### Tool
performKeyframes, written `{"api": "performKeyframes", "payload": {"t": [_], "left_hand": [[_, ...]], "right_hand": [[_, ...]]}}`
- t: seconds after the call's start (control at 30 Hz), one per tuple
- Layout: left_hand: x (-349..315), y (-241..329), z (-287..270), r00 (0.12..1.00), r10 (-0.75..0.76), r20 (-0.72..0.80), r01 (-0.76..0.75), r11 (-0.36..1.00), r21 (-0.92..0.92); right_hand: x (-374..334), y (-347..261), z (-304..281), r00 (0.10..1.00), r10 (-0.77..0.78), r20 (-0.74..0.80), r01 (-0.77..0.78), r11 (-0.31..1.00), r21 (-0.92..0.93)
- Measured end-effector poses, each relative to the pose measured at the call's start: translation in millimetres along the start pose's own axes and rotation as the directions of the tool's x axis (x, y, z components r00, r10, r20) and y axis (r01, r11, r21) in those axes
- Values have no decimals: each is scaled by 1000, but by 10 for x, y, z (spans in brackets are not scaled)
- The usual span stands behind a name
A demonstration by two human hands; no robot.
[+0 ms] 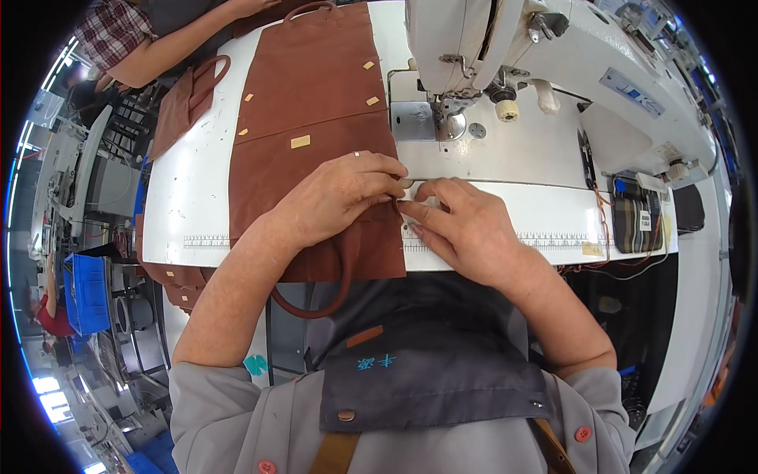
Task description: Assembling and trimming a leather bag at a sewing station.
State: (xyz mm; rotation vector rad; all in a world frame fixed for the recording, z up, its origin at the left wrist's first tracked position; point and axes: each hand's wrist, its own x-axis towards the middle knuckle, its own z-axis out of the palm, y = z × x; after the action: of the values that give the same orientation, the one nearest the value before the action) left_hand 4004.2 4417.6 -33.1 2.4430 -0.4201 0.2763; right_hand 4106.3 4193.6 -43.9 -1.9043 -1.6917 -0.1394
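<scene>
A long brown leather bag panel (316, 87) lies flat over the white sewing table, with a looped handle at its far end and another handle (347, 272) hanging over the near edge. Several small yellowish tape pieces stick to its surface. My left hand (339, 189) rests on the panel, fingers closed at its right edge. From the other side my right hand (462, 221) pinches that same edge with thumb and forefinger. The fingertips of both hands almost meet there, partly hiding a small dark strip of the edge.
A white sewing machine (584, 55) stands at the far right, its presser foot (454, 107) beyond my hands. Black thread snips (586, 158) and a striped pouch (636, 217) lie on the right. A second brown bag piece (185, 107) and another person's arm (174, 51) are at far left.
</scene>
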Motion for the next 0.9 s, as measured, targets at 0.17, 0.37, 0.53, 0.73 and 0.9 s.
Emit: {"api": "performKeyframes", "payload": {"t": [0.17,0.37,0.53,0.73,0.9], "left_hand": [[7,73,8,999,43,0,-43,995,94],[-44,96,48,1000,1,-23,0,999,38],[-29,306,-33,948,-313,-52,290,921,-259],[-92,299,42,913,-396,-99,359,895,-264],[-58,376,39,870,-477,-126,460,877,-140]], "right_hand": [[66,113,23,991,-127,-37,127,992,-17],[107,175,22,973,-230,16,231,971,-64],[91,200,49,968,-249,-32,247,968,-36],[91,202,41,970,-244,8,244,969,42],[106,137,37,971,-235,40,233,971,53]]}}
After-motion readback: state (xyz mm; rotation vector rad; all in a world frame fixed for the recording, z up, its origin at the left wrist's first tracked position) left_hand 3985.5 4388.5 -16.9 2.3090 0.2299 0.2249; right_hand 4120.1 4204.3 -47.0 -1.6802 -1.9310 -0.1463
